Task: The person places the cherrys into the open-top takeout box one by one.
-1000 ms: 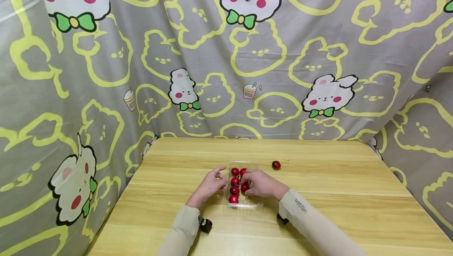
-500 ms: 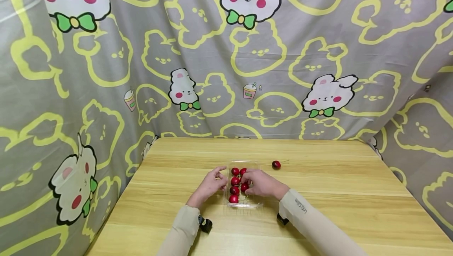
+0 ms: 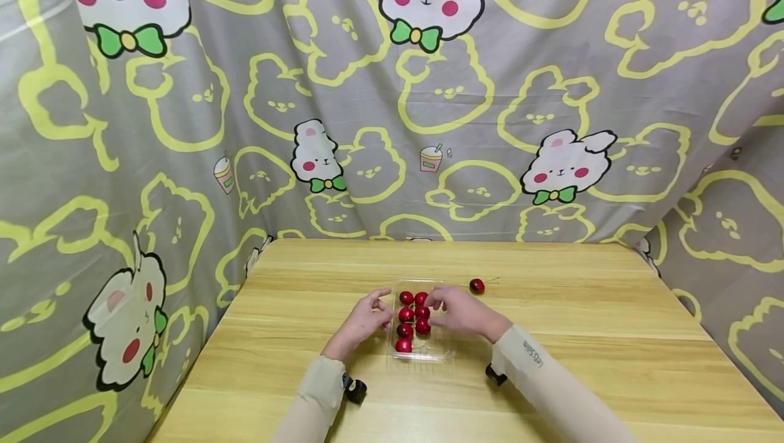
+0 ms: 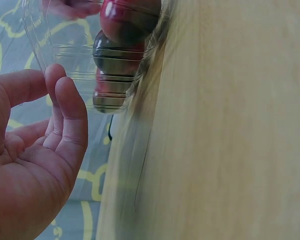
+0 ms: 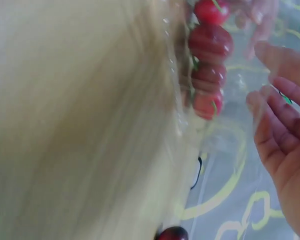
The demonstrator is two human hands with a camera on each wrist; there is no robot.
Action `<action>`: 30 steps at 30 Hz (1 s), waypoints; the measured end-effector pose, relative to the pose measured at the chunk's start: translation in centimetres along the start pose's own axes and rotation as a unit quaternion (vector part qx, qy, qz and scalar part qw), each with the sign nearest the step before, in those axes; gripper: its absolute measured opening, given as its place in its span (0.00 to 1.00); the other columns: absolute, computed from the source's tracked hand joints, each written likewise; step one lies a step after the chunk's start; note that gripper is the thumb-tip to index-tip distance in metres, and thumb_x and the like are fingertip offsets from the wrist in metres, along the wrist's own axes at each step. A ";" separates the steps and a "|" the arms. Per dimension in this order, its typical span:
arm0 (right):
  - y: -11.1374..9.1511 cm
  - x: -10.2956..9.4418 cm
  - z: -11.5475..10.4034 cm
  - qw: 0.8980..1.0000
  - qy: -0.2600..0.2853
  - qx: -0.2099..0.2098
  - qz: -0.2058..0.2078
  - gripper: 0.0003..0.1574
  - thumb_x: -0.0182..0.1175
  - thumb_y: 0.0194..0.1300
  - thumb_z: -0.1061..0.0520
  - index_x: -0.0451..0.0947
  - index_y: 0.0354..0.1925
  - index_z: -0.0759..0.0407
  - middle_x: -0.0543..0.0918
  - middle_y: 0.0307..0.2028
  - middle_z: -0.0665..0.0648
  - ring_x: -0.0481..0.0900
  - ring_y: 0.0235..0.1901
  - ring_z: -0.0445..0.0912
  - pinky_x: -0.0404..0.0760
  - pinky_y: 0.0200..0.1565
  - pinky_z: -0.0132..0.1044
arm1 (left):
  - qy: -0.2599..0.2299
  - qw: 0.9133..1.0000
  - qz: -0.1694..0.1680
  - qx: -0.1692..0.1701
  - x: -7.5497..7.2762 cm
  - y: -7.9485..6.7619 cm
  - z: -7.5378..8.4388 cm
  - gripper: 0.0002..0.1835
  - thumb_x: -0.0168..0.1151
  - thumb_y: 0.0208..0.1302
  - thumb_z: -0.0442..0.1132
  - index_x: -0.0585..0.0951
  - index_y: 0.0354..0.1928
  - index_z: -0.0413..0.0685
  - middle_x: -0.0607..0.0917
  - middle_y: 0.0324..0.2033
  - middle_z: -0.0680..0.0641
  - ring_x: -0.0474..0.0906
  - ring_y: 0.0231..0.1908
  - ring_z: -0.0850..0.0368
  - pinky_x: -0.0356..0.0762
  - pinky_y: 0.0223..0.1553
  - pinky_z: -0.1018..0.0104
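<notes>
A clear plastic box (image 3: 422, 357) lies on the table with several dark red cherries (image 3: 405, 315) in two columns inside. At its left wall, my left hand (image 3: 365, 320) pinches the rim between thumb and fingertips, as the left wrist view shows. My right hand (image 3: 461, 312) hovers at the box's right side, fingers loosely bent and apart, holding nothing. In the right wrist view, a gap separates the right fingers (image 5: 262, 127) from the cherries, seen through the clear wall. One loose cherry (image 3: 477, 286) with a stem lies beyond the right hand.
The wooden table (image 3: 582, 354) extends to both sides of the box. A grey curtain (image 3: 380, 96) with cartoon animals hangs behind it and along both sides. Black wrist cameras (image 3: 356, 389) sit on both wrists.
My right hand has drawn back to the right, away from the cherries in the right column, and its fingers have loosened. The left hand keeps its place at the box.
</notes>
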State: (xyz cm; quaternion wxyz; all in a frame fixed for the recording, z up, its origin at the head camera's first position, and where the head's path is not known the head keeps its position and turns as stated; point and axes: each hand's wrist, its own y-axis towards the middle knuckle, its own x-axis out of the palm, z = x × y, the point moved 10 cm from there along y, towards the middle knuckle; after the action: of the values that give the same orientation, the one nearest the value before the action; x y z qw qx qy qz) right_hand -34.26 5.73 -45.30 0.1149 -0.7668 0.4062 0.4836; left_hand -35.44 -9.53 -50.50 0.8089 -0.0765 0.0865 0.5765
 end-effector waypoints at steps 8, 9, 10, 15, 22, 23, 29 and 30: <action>-1.2 -3.3 1.9 0.998 0.005 0.010 0.055 0.16 0.70 0.54 0.58 0.81 0.41 0.61 0.81 0.37 0.56 0.77 0.37 0.48 0.79 0.38 0.43 | -0.003 1.000 -0.004 0.006 0.1 -0.4 1.0 0.30 0.56 0.64 0.28 0.60 0.67 0.30 0.76 0.30 0.45 0.78 0.26 0.55 0.81 0.32 0.64; -1.4 -3.6 2.3 0.998 0.006 0.014 0.061 0.15 0.70 0.54 0.58 0.81 0.41 0.61 0.81 0.37 0.56 0.77 0.37 0.48 0.79 0.38 0.43 | -0.004 1.000 -0.004 0.007 0.1 -0.5 1.4 0.30 0.56 0.64 0.27 0.60 0.66 0.30 0.76 0.29 0.45 0.78 0.26 0.54 0.81 0.32 0.64; -1.6 -4.0 2.8 0.997 0.008 0.020 0.068 0.15 0.70 0.54 0.58 0.81 0.41 0.61 0.81 0.36 0.56 0.77 0.37 0.48 0.79 0.37 0.43 | -0.004 1.000 -0.005 0.007 0.1 -0.7 1.7 0.30 0.56 0.64 0.27 0.60 0.66 0.29 0.76 0.29 0.45 0.78 0.27 0.54 0.81 0.32 0.64; -2.6 -5.6 4.9 0.994 0.018 0.039 0.099 0.13 0.70 0.54 0.60 0.81 0.39 0.60 0.80 0.33 0.58 0.76 0.32 0.52 0.77 0.33 0.37 | 0.001 1.000 -0.007 0.004 0.3 -1.6 3.1 0.29 0.56 0.63 0.26 0.61 0.66 0.28 0.76 0.30 0.45 0.78 0.27 0.54 0.81 0.33 0.64; -3.9 -7.5 8.6 0.985 0.023 0.090 0.148 0.13 0.69 0.54 0.63 0.82 0.40 0.62 0.81 0.36 0.58 0.77 0.35 0.53 0.75 0.30 0.35 | -0.001 1.000 -0.006 0.001 0.3 -1.6 3.3 0.30 0.56 0.63 0.27 0.61 0.66 0.29 0.76 0.30 0.45 0.78 0.28 0.53 0.82 0.35 0.61; -4.1 -7.6 9.1 0.983 0.025 0.098 0.154 0.14 0.69 0.54 0.63 0.81 0.41 0.63 0.81 0.38 0.58 0.77 0.37 0.53 0.76 0.31 0.36 | -0.001 1.000 -0.006 0.002 0.3 -1.6 3.2 0.30 0.56 0.63 0.27 0.61 0.66 0.29 0.76 0.30 0.44 0.78 0.28 0.53 0.82 0.35 0.60; -4.6 -7.7 11.2 0.978 0.050 0.137 0.148 0.20 0.69 0.54 0.62 0.79 0.46 0.67 0.80 0.44 0.61 0.77 0.39 0.53 0.78 0.37 0.42 | -0.001 1.000 -0.007 0.002 0.3 -1.4 3.0 0.30 0.56 0.63 0.27 0.60 0.66 0.29 0.76 0.30 0.44 0.78 0.28 0.52 0.82 0.36 0.57; -4.6 -7.6 11.5 0.978 0.053 0.142 0.142 0.22 0.69 0.54 0.61 0.78 0.47 0.68 0.79 0.44 0.62 0.77 0.38 0.54 0.78 0.37 0.42 | -0.001 1.000 -0.007 0.002 0.3 -1.4 3.0 0.30 0.56 0.63 0.27 0.60 0.66 0.29 0.75 0.30 0.44 0.78 0.28 0.52 0.82 0.36 0.57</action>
State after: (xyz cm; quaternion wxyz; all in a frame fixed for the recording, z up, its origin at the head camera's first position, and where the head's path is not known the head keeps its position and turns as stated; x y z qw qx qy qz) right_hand -39.90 19.16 -45.79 0.1308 -0.7019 0.5810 0.3907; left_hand -33.87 -9.01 -47.63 0.8130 -0.0748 0.0860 0.5710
